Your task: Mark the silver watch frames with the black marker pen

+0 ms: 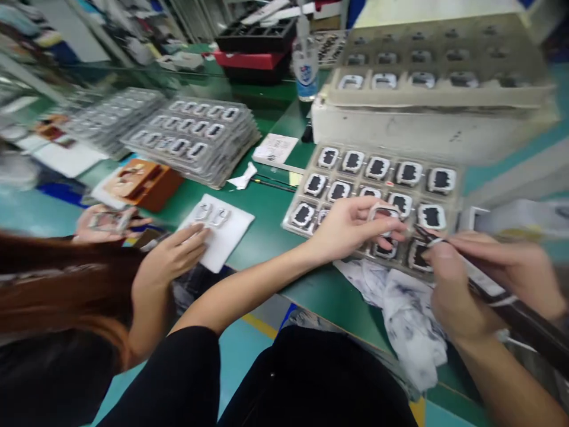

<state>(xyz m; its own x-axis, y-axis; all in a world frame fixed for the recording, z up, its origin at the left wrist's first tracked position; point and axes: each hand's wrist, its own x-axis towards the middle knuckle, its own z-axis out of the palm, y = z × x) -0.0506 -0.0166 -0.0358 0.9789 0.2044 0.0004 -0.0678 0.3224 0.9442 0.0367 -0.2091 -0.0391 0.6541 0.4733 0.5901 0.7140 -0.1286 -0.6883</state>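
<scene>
My left hand [355, 230] pinches a small rounded metal frame [386, 210], shaped like a watch case, above the clear plastic tray [291, 220]. Rows of similar white-rimmed frames with dark centres, such as this frame [409, 173], sit in the tray's pockets. Wrapped round a dark pen-like tool [518, 311] with a white label is my right hand [462, 290], somewhat blurred. The tool's thin tip points left over the tray, close to the held frame; I cannot tell whether they touch. My right hand hides the tray's lower right corner.
A crumpled stained cloth [409, 320] hangs over the bench edge. Behind the tray stands a white box [427, 127] carrying another tray. Stacked trays [191, 133], an orange block [146, 184] and a bottle [306, 74] are on the bench. At left, a co-worker's hands [171, 255] work beside a white pad [233, 228].
</scene>
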